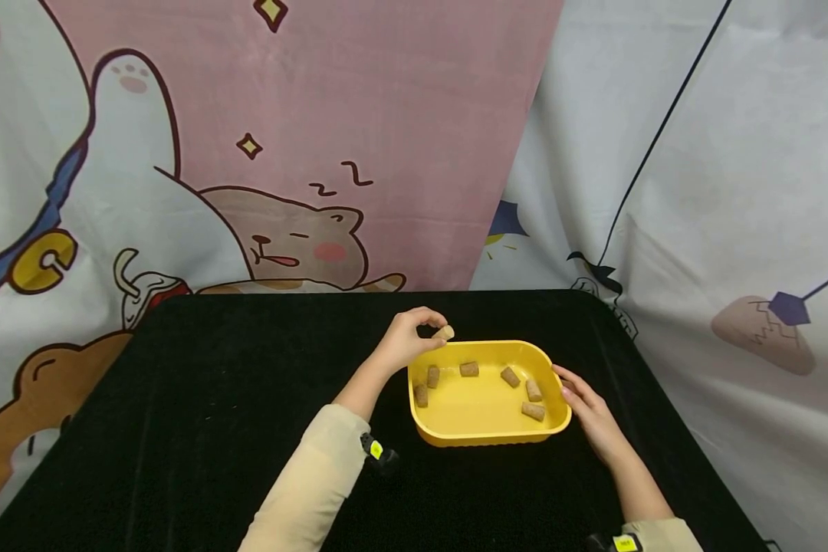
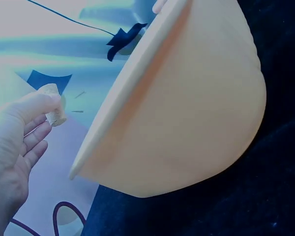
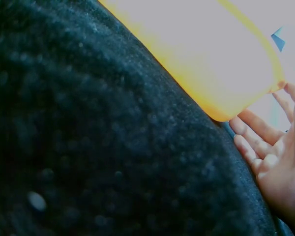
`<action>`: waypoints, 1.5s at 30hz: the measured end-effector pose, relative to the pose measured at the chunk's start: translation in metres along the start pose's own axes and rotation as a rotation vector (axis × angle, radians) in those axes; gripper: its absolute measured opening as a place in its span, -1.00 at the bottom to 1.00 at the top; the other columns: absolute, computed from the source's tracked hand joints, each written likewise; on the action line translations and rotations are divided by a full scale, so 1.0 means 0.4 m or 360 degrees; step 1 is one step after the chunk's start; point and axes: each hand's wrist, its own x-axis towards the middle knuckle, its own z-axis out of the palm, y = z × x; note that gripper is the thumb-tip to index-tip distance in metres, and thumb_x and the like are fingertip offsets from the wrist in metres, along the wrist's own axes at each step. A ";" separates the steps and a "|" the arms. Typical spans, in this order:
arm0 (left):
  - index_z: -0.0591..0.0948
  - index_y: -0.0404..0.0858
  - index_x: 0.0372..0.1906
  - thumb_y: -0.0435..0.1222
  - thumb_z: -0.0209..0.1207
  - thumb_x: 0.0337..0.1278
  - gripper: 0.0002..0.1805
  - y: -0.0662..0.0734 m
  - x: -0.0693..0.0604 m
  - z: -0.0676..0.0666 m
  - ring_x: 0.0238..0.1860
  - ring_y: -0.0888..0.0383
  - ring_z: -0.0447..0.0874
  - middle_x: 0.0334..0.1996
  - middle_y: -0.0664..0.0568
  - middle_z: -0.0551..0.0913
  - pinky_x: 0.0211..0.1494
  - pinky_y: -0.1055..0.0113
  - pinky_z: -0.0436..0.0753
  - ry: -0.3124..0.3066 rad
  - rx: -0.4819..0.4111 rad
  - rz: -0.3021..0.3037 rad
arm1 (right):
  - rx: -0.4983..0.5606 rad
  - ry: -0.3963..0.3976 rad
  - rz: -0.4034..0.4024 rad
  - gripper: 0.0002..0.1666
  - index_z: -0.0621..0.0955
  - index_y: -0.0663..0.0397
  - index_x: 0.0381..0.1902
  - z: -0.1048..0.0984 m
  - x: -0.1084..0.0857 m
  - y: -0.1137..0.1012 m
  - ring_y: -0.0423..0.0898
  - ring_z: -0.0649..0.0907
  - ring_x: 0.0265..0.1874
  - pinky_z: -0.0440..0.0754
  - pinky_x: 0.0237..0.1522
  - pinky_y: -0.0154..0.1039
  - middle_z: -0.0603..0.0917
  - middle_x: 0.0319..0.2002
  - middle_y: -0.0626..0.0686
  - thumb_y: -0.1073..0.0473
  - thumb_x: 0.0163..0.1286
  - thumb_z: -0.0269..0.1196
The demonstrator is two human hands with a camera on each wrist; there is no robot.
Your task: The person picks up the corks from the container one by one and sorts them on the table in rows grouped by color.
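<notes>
Above the far left rim of a yellow plastic basin (image 1: 472, 418), my left hand (image 1: 414, 335) pinches a cork (image 1: 445, 333) between thumb and fingers. The same cork (image 2: 53, 105) shows in the left wrist view, apart from the basin's rim. Several brown corks lie on the basin floor, among them one cork (image 1: 469, 369) near the far wall and another cork (image 1: 533, 412) at the near right. My right hand (image 1: 593, 418) touches the basin's right end from outside. In the right wrist view its fingers (image 3: 258, 128) are loosely extended against the wall and rim.
The basin stands on a table covered with black cloth (image 1: 248, 429). Behind the table hangs a pink and white cartoon curtain (image 1: 414, 153), and a white printed cloth (image 1: 752, 192) hangs along the right side.
</notes>
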 end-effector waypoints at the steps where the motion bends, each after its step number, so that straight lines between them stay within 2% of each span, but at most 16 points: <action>1: 0.65 -0.17 -0.15 -0.34 0.38 0.03 -0.75 0.002 -0.003 -0.003 -0.02 0.02 0.54 -0.19 0.13 0.60 0.18 0.13 0.45 0.0010 -0.0012 -0.0011 | 0.0000 0.0003 -0.0003 -0.48 0.19 0.19 0.43 0.000 0.000 0.000 -0.29 0.53 0.03 0.53 -0.05 -0.33 0.45 0.16 -0.27 0.19 0.59 -0.19; 7: 0.64 -0.15 -0.17 -0.33 0.37 0.03 -0.77 0.013 -0.023 -0.023 -0.12 0.07 0.55 -0.25 0.13 0.61 0.07 0.08 0.53 0.0116 -0.0104 -0.0083 | 0.0001 -0.0001 0.0005 -0.48 0.18 0.18 0.44 -0.001 -0.002 0.003 -0.28 0.54 0.02 0.53 -0.05 -0.32 0.45 0.17 -0.27 0.18 0.59 -0.18; 12: 0.63 -0.15 -0.17 -0.32 0.38 0.02 -0.76 0.022 -0.044 -0.044 -0.23 0.16 0.58 -0.29 0.13 0.63 -0.10 0.23 0.61 0.0221 -0.0187 -0.0157 | -0.0003 0.0001 0.0013 -0.48 0.18 0.17 0.44 -0.003 -0.001 0.006 -0.27 0.54 0.02 0.54 -0.05 -0.30 0.45 0.17 -0.24 0.17 0.59 -0.19; 15: 0.62 -0.14 -0.15 -0.30 0.38 0.03 -0.75 0.027 -0.058 -0.060 -0.24 0.17 0.59 -0.29 0.13 0.64 -0.11 0.29 0.61 0.0263 -0.0247 -0.0215 | -0.0006 0.0006 0.0027 -0.48 0.19 0.16 0.44 -0.003 0.001 0.005 -0.27 0.54 0.03 0.53 -0.04 -0.30 0.45 0.18 -0.23 0.16 0.59 -0.18; 24: 0.64 -0.27 -0.16 -0.39 0.39 -0.02 -0.73 0.034 -0.100 -0.108 -0.26 0.10 0.63 -0.31 0.01 0.69 -0.16 0.30 0.64 0.0417 -0.0415 -0.0155 | 0.0014 0.0000 0.0000 -0.48 0.18 0.20 0.43 0.000 0.001 -0.001 -0.28 0.54 0.03 0.53 -0.05 -0.33 0.47 0.16 -0.24 0.19 0.59 -0.18; 32: 0.64 -0.35 -0.14 -0.41 0.40 -0.05 -0.69 0.024 -0.139 -0.144 -0.25 0.02 0.65 -0.27 -0.10 0.69 -0.17 0.31 0.65 0.0485 -0.0515 -0.0221 | 0.0012 0.0001 0.0017 -0.47 0.17 0.19 0.44 0.002 -0.002 -0.003 -0.28 0.53 0.04 0.52 -0.04 -0.33 0.44 0.20 -0.19 0.17 0.59 -0.19; 39: 0.63 -0.39 -0.14 -0.42 0.39 -0.04 -0.69 0.007 -0.173 -0.170 -0.25 0.06 0.66 -0.26 -0.12 0.69 -0.19 0.33 0.65 0.0553 -0.0522 -0.0236 | -0.0010 -0.0007 0.0017 -0.47 0.16 0.17 0.44 0.000 -0.001 0.001 -0.28 0.52 0.05 0.51 -0.03 -0.32 0.42 0.23 -0.11 0.16 0.59 -0.19; 45: 0.64 -0.36 -0.18 -0.42 0.40 -0.06 -0.73 -0.019 -0.213 -0.184 -0.33 0.10 0.69 -0.32 -0.08 0.69 -0.22 0.31 0.66 0.0604 -0.0484 -0.0230 | -0.0021 0.0011 0.0048 -0.47 0.19 0.14 0.44 -0.002 0.002 0.003 -0.28 0.53 0.04 0.52 -0.03 -0.32 0.45 0.19 -0.19 0.13 0.59 -0.18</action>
